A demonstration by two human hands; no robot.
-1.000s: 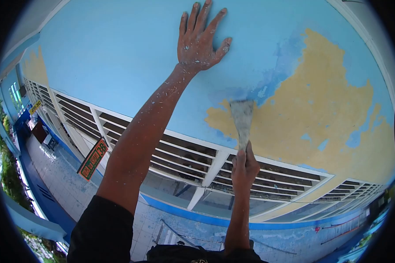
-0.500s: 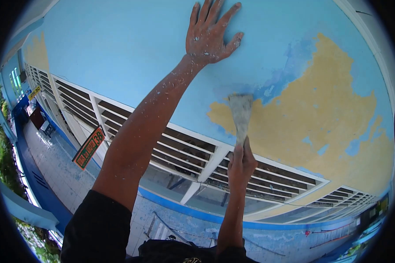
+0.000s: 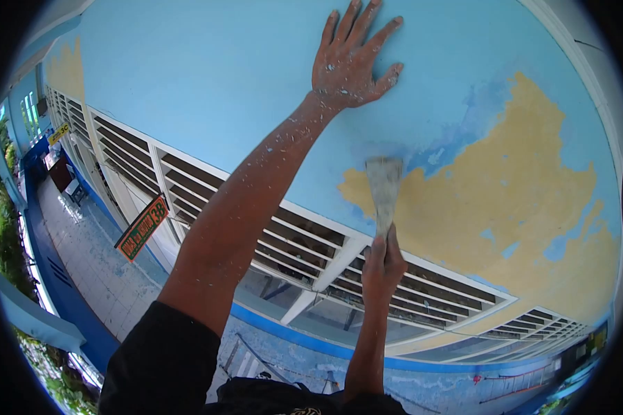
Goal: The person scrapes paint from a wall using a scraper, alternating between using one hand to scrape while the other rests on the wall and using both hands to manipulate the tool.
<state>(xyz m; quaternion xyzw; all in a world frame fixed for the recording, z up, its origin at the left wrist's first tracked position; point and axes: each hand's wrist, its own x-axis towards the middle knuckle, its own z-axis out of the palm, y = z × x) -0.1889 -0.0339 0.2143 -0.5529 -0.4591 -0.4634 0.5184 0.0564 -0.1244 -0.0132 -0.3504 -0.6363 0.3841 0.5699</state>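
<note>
My left hand lies flat against the light blue wall, fingers spread, with paint flecks on its back and along the forearm. Lower and to the right, my right hand is closed around the handle of a paint scraper. The scraper points upward, its wide, pale-smeared blade at the wall where blue paint meets a bare yellowish patch. Ragged darker blue remnants edge that patch. Most of the handle is hidden in my fingers.
White louvred windows run below the painted area. An orange and green sign juts out at left, with a yellow sign farther off. A tiled walkway stretches far below. A red ladder is at lower right.
The view has shifted slightly. My left hand appears a little farther right and lower in the picture, still flat on the wall. The scraper also sits slightly lower in the picture.
</note>
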